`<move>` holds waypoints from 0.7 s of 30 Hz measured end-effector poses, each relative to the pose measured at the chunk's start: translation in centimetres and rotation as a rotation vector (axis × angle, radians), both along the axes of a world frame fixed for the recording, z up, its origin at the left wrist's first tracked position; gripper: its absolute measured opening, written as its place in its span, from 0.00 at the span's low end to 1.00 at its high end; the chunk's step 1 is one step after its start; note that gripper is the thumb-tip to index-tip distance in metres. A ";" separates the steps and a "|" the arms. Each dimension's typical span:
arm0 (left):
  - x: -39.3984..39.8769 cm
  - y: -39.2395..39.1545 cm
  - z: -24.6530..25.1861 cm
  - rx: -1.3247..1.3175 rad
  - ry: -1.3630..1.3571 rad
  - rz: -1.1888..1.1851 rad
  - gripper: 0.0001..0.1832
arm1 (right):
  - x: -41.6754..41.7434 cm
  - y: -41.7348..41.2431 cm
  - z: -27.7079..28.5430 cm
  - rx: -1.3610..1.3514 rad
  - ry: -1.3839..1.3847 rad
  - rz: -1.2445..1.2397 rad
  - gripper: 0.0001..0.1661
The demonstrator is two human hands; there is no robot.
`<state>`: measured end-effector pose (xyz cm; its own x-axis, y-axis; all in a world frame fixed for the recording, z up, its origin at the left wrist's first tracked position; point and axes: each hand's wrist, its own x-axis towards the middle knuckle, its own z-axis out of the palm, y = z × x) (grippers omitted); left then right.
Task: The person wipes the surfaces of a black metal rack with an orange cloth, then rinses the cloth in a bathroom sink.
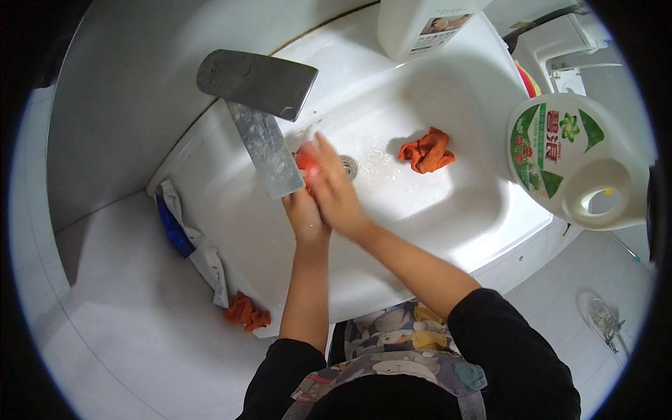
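Over the left part of a white washbasin (pixel 231 220), my two hands press together around a wet, shiny red item (pixel 308 161). My fingers hide most of it, so its kind is unclear. My left hand (pixel 307 218) lies beneath, its fingers partly covered by the metal faucet spout (pixel 268 152). My right hand (pixel 336 191) lies over the item, fingers extended and slightly blurred. Just right of my hands is the drain (pixel 348 167), with water and small bubbles on the basin floor nearby. A crumpled orange cloth (pixel 428 150) rests farther right in the bowl.
A broad metal faucet lever (pixel 257 81) juts above the spout. One white bottle (pixel 420 31) stands on the back rim; a big white detergent jug (pixel 556 131) is at the right. Along the left rim lie a blue-and-white crumpled packet (pixel 181 231) and another orange cloth (pixel 245 312).
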<state>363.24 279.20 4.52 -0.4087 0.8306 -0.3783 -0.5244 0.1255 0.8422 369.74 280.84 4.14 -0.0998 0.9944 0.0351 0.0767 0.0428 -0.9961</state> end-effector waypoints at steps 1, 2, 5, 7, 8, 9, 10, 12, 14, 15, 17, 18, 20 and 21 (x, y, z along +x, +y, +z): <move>0.1 -0.2 0.5 -0.127 0.055 0.045 0.23 | 0.2 1.1 1.2 -0.308 0.263 0.011 0.25; -0.4 -1.1 0.2 -0.148 0.379 -0.058 0.21 | 0.9 2.0 2.6 -0.618 0.525 0.021 0.27; -1.7 0.3 2.5 0.214 1.240 -0.417 0.21 | 2.5 3.0 3.6 -0.994 0.708 0.142 0.34; -2.0 0.9 2.9 0.250 0.836 -0.403 0.26 | 3.3 2.9 3.5 -1.009 0.681 0.333 0.33; -1.8 1.0 2.8 0.218 0.683 -0.413 0.26 | 2.1 2.3 3.7 -0.994 0.697 0.195 0.32; -1.6 1.2 3.1 0.188 0.530 -0.423 0.26 | 1.6 1.9 3.8 -0.950 0.688 0.170 0.30; -0.8 1.4 4.7 0.069 0.298 -0.394 0.20 | 1.2 1.5 3.8 -0.906 0.680 0.145 0.29; -1.0 1.4 3.7 -0.037 0.296 -0.306 0.15 | 1.1 1.3 3.4 -0.884 0.595 0.144 0.27; -1.1 1.3 3.1 -0.044 0.169 -0.247 0.13 | 0.9 1.1 3.4 -0.785 0.485 0.143 0.27; -0.8 1.4 3.2 -0.054 0.129 -0.219 0.14 | 0.7 1.0 3.1 -0.676 0.452 0.126 0.26; -0.1 1.6 3.2 -0.076 0.049 -0.163 0.15 | 0.5 0.7 2.4 -0.461 0.375 0.079 0.25; -0.1 1.6 3.1 -0.085 0.045 -0.140 0.15 | 0.2 0.8 2.1 -0.342 0.326 0.049 0.24; 0.2 1.9 3.0 -0.101 0.035 -0.095 0.15 | 0.5 0.9 1.5 -0.234 0.157 0.102 0.24; 0.0 2.0 2.6 -0.074 0.006 -0.090 0.16 | 1.1 1.3 1.8 -0.244 0.042 0.191 0.24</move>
